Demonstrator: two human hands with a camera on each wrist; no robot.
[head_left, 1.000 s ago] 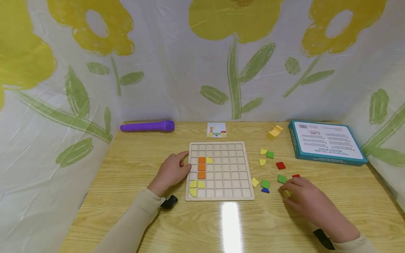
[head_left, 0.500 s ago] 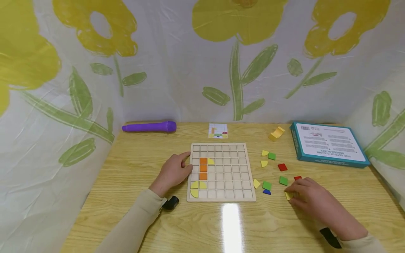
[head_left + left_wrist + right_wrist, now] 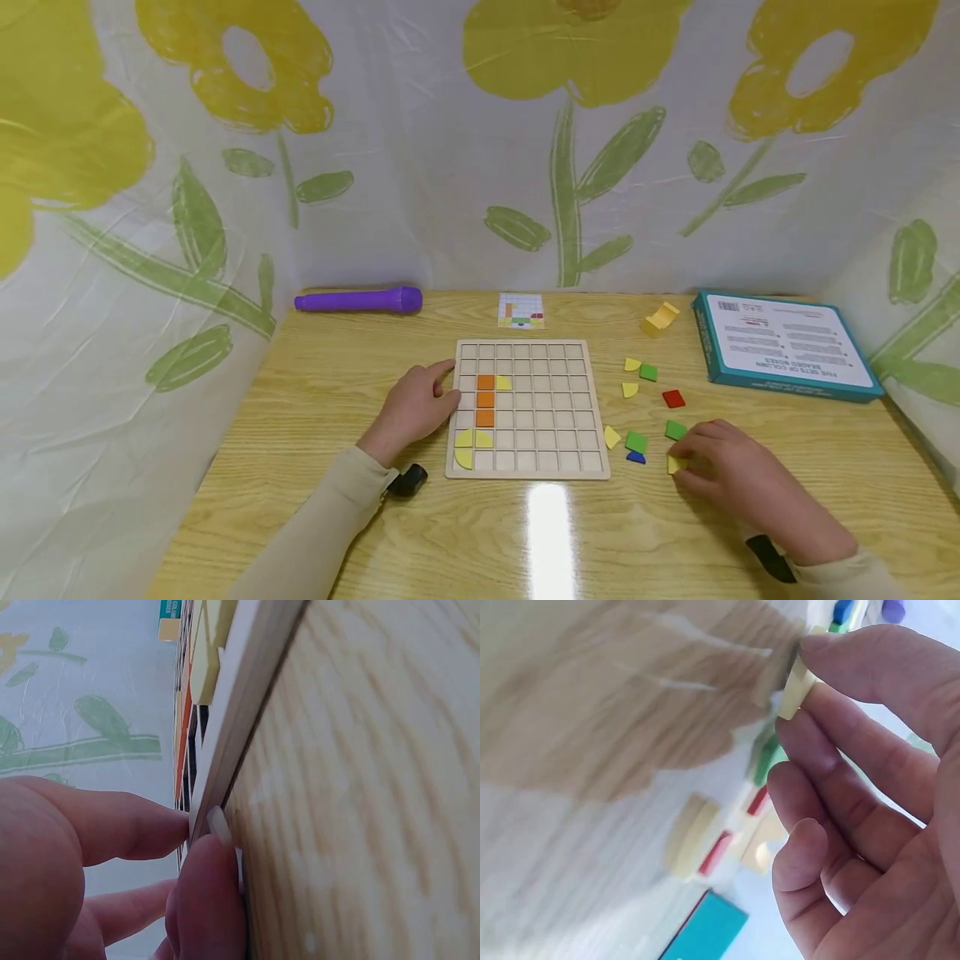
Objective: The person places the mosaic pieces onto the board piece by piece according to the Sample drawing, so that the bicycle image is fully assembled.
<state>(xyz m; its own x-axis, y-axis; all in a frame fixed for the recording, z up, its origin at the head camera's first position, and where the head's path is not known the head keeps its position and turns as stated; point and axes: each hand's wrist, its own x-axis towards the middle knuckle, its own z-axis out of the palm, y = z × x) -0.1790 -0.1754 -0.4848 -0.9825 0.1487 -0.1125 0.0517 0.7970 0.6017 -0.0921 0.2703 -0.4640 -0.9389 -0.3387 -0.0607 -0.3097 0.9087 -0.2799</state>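
Note:
My right hand [image 3: 738,475] pinches a small yellow tile [image 3: 674,464] between thumb and fingers; the right wrist view shows this yellow tile [image 3: 799,686] edge-on, and its full outline is hidden. My left hand [image 3: 412,408] rests at the left edge of a wooden grid board [image 3: 540,342], its thumb and a finger touching the rim. Close up, the left hand's fingers [image 3: 142,829] meet the board's edge [image 3: 236,712]. On the board lie several orange square tiles [image 3: 486,400] in a column and several yellow quarter-circle tiles [image 3: 464,458].
Right of the board lie loose yellow, green [image 3: 636,442], red [image 3: 674,398] and blue [image 3: 636,457] tiles. A printed pattern card [image 3: 521,311] sits behind the board. At the back are a purple microphone [image 3: 360,300], a yellow-orange piece [image 3: 660,319] and a teal box [image 3: 787,346].
The right hand keeps hold of the yellow tile, which has shifted slightly left and turned. The head view has drifted a little. My left hand stays at the board's edge.

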